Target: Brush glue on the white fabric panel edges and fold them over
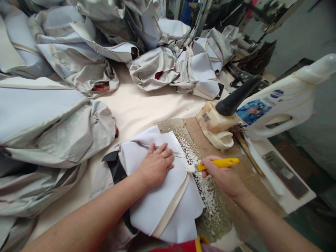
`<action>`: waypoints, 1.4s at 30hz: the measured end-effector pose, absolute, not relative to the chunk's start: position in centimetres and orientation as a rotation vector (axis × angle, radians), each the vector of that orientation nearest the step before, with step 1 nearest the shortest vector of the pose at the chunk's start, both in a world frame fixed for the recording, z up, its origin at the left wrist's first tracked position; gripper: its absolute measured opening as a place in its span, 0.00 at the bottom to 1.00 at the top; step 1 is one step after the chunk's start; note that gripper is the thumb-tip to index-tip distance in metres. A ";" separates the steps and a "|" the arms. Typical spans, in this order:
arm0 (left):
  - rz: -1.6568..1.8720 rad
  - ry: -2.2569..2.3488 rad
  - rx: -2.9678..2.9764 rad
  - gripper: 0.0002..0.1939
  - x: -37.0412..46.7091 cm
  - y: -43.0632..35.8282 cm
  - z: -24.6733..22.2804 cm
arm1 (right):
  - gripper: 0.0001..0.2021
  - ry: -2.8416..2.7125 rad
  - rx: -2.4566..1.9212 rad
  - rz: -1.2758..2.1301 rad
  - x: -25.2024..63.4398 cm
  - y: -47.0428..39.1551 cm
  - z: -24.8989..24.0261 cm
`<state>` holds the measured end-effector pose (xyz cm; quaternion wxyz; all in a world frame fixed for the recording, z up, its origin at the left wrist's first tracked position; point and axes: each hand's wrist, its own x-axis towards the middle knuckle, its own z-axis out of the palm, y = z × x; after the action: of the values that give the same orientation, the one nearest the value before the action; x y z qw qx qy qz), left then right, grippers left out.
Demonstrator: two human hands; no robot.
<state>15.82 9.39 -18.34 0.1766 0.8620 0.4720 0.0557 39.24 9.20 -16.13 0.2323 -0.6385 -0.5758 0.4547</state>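
My left hand lies flat on a pale white-lilac fabric piece, fingers a little apart. Its wrist rests over the piece, which has beige seam strips and grey and black cloth at its left side. In my right hand is a brush with a yellow handle, pinched near the ferrule. The white-coated bristles touch the right edge of the fabric piece. Under that edge lies a board speckled with white residue.
Heaps of grey and pale fabric pieces cover the left and back of the table. At the right are a crusted container with a black cone, a large white bottle and a phone.
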 end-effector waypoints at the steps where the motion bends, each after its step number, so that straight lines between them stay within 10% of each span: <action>1: 0.158 1.342 2.448 0.14 15.8 9.4 -18.4 | 0.15 -1.578 -1.739 1.255 39.0 9.3 -16.4; 42: 0.036 1.099 2.487 0.16 19.1 4.2 -16.7 | 0.16 -1.880 -1.677 1.072 42.8 -2.5 -15.9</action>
<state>19.12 4.19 -16.73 0.2098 0.8943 0.3951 0.0129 42.82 -2.52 -15.87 0.2005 -0.6002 -0.6727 0.3834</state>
